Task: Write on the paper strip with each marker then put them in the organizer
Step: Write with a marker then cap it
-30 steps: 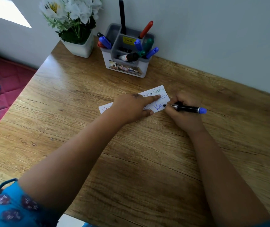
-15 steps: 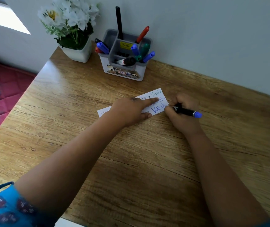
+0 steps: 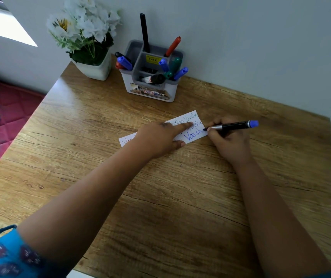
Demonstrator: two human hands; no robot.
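White paper strip [image 3: 192,125] lying mid-desk [image 3: 80,157], nearer the far edge. Left hand [image 3: 160,137] flat on it, forefinger straight. Right hand [image 3: 228,141] pinching a blue-capped marker [image 3: 232,125], tip at the strip's right end. Grey organizer [image 3: 152,91] at the far edge, holding markers.

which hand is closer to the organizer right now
Left. The left hand presses flat on the paper strip, just in front of the organizer. The right hand grips the blue marker farther out to the right.
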